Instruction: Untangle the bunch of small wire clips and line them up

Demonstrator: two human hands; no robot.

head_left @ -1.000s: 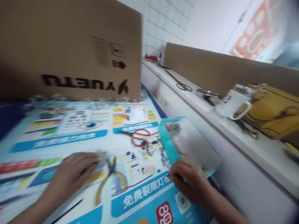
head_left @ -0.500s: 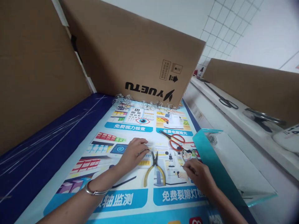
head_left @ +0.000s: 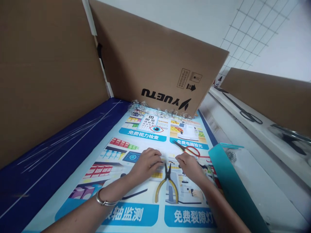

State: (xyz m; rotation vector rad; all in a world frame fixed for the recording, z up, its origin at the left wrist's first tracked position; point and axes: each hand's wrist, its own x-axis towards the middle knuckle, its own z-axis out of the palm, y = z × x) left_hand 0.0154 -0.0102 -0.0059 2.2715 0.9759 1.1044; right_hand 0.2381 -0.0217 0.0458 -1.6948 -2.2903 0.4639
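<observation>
My left hand [head_left: 148,163], with a silver bangle on the wrist, has its fingers curled together over the printed sheet [head_left: 155,149]; what its fingertips hold is too small to name. Facing it, my right hand [head_left: 190,166] is closed in a pinch, its contents also too small to tell. Pliers with yellow handles [head_left: 167,183] lie between the hands, jaws parted and pointing away from me. Behind my right hand rest red-handled scissors [head_left: 191,150], partly covered by it.
Cardboard panels [head_left: 155,58] stand at the back and left. Tangled wire pieces [head_left: 167,113] line the back edge. At the right is a teal-edged white box [head_left: 262,181]; black scissors [head_left: 250,116] lie on a white ledge.
My right hand has moved left and away from me, closer to my left hand and over the red scissors' handles. The whole view has shifted slightly.
</observation>
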